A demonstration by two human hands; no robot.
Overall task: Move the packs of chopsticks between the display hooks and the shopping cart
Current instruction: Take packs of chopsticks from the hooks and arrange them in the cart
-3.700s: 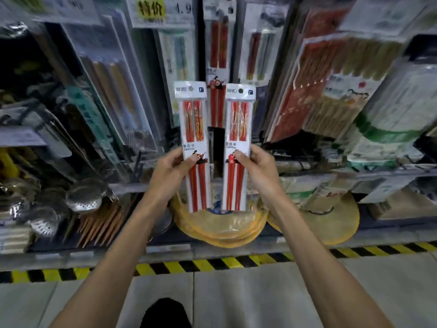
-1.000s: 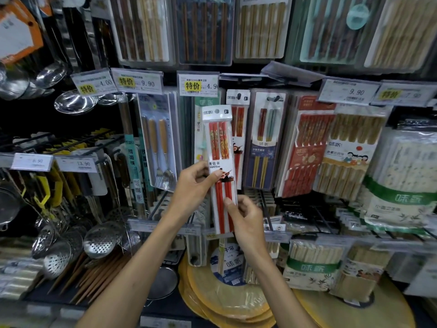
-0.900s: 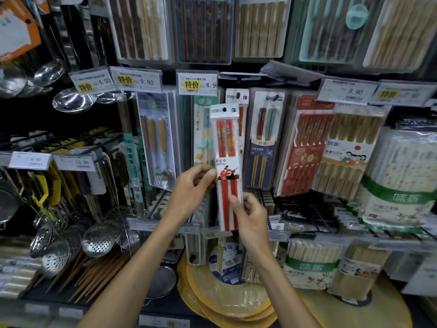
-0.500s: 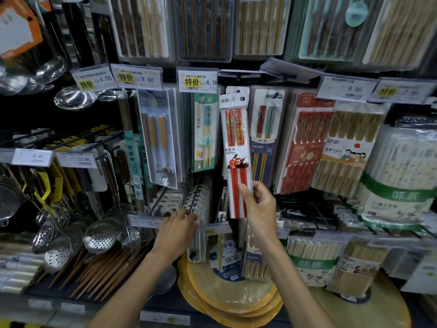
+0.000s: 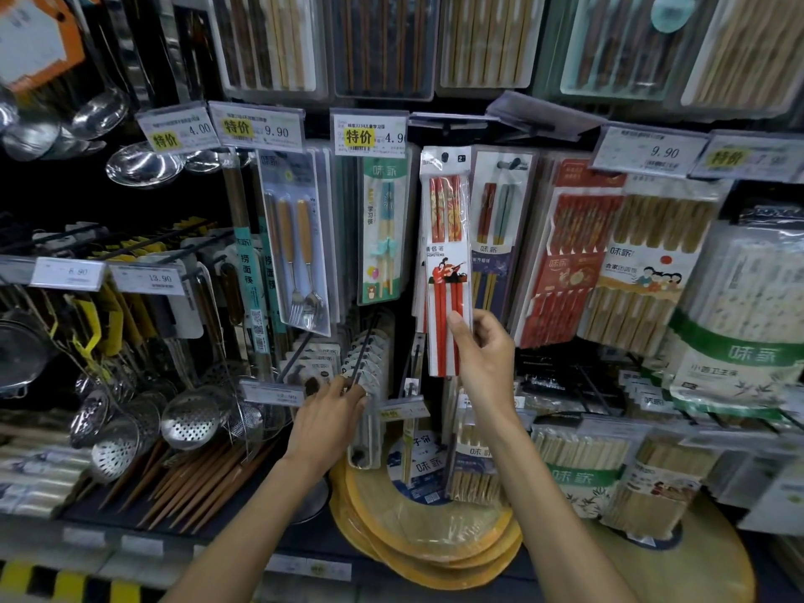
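Observation:
A pack of red chopsticks in a clear sleeve with a white header hangs upright against the display. Its header hole sits at the display hook under the price tags. My right hand pinches the pack's lower part, thumb on the front. Edges of similar packs show just behind it on the left. My left hand is lower and to the left. Its fingertips touch a row of small carded packs on a lower hook, and it holds nothing. The shopping cart is out of sight.
Other chopstick packs hang all around: a green children's pack, a blue-red pack, large bamboo packs. Fork sets, metal ladles and strainers hang at the left. Round yellow mats lean on the bottom shelf.
My left hand let go of the chopstick pack and dropped to the lower hook. My right hand raised the pack up and to the right, bringing its header to the display hook.

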